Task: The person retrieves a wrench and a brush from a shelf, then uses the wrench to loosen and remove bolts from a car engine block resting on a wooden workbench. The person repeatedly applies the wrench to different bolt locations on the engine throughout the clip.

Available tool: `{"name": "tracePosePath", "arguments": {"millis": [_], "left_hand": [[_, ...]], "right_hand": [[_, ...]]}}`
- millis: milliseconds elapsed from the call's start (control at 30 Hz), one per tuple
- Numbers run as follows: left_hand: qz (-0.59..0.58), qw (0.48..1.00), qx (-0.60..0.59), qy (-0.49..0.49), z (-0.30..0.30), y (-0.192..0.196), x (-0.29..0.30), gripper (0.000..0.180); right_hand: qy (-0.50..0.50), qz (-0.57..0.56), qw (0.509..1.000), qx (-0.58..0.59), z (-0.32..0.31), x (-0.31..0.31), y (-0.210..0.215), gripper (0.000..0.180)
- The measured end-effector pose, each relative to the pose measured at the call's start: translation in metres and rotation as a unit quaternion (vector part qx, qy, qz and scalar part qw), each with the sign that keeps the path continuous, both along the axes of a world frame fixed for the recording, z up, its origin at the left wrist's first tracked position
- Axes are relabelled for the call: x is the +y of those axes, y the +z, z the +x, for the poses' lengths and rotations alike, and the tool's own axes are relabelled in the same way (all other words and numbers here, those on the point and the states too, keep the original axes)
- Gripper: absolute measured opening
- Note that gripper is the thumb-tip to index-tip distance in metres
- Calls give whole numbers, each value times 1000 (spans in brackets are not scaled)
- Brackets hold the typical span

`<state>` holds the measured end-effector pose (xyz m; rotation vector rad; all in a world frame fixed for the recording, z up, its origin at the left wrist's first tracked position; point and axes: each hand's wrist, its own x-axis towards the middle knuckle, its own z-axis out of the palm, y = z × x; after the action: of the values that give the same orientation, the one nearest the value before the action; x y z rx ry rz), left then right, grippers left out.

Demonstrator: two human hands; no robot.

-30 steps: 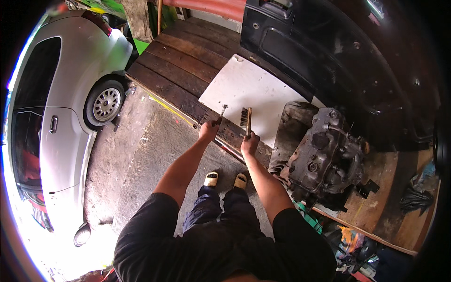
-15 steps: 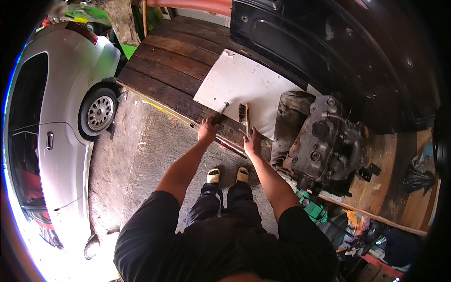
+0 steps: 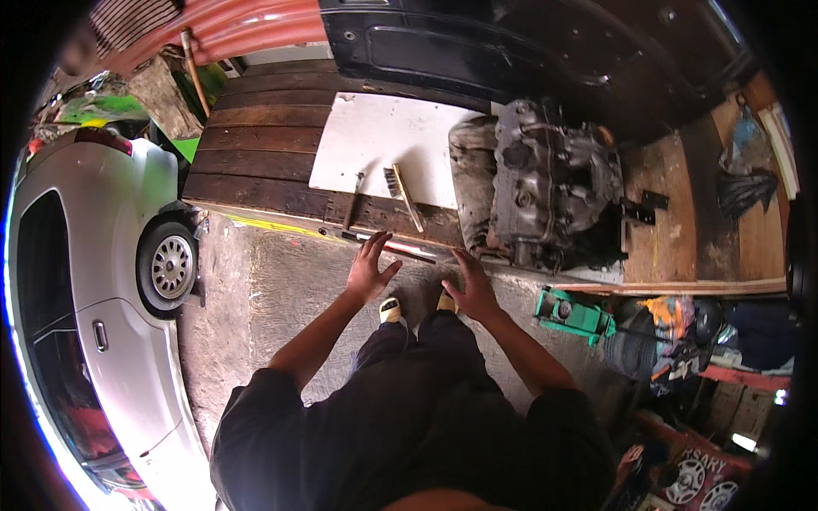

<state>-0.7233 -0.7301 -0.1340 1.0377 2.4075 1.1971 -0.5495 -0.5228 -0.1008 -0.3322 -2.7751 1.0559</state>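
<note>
My left hand (image 3: 368,270) is raised in front of the wooden bench, its fingers apart and nothing in it. Level with it, my right hand (image 3: 471,291) is empty too, thumb and fingers spread. Beyond them, a brush (image 3: 409,203) with dark bristles and a light wooden handle lies across the lower edge of a white board (image 3: 388,140). Left of the brush rests a slim tool (image 3: 352,207) with a dark handle and a thin metal end. Both tools lie apart from my hands.
A greasy engine (image 3: 558,183) stands on the bench (image 3: 256,166), beside a stained cloth bundle (image 3: 474,175). A black panel (image 3: 528,51) rises behind. A silver car (image 3: 111,230) is parked at the left. A green jack (image 3: 573,315) and clutter lie at the lower right.
Both hands have let go of the tools and drawn back toward me; the brush and the dark-handled tool now lie on the bench. The view has shifted and turned.
</note>
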Motion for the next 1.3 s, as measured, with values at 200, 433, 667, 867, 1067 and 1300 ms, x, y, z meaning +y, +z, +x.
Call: {"name": "tracePosePath", "arguments": {"millis": [200,433,667,867,1067,1300], "left_hand": [[-3,995,50,-85,36,56,20,65],[21,992,84,-97,87,75,45,61],[47,991,55,-110,177,67,93,57],[55,986,7,-157,265,67,155,51],[64,972,33,-224,324,82,225,48],[91,954,62,-280,362,81,298,48]], "right_hand": [[-33,35,998,43,45,-3,24,69],[-53,32,996,70,86,18,47,64],[-72,19,996,56,177,66,49,62],[-109,47,991,57,265,123,53,63],[-180,43,981,52,346,165,52,62],[-260,43,961,85,418,209,42,58]]}}
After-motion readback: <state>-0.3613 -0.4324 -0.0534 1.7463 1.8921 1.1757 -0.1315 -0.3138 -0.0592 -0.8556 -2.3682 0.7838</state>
